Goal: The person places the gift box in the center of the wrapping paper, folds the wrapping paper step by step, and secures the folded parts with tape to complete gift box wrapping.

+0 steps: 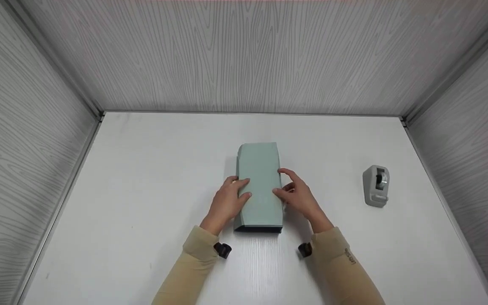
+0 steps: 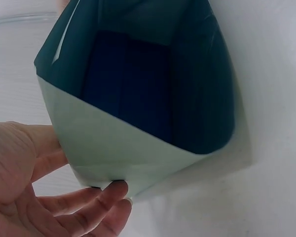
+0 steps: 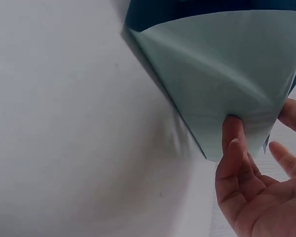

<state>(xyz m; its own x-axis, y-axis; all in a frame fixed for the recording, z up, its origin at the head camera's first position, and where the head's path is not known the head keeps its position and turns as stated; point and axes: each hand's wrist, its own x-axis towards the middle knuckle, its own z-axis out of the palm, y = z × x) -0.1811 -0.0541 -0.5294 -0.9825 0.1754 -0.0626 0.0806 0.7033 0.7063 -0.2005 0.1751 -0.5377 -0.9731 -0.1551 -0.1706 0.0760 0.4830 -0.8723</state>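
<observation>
A pale green paper bag, dark blue inside, lies lengthwise on the table between my hands. Its mouth gapes at the near end, and the wrist views look into the dark inside. My left hand holds the left side, thumb and a finger on the top face, other fingers along the side. On the right side, my right hand grips the edge, its thumb on top and one finger farther up the edge. From the right wrist, its bent fingers press the bag's side panel.
A grey tape dispenser with a roll in it stands on the white table, to the right. Grey wood-grain panels wall the table at the back and both sides. Black wrist cameras sit at both cuffs.
</observation>
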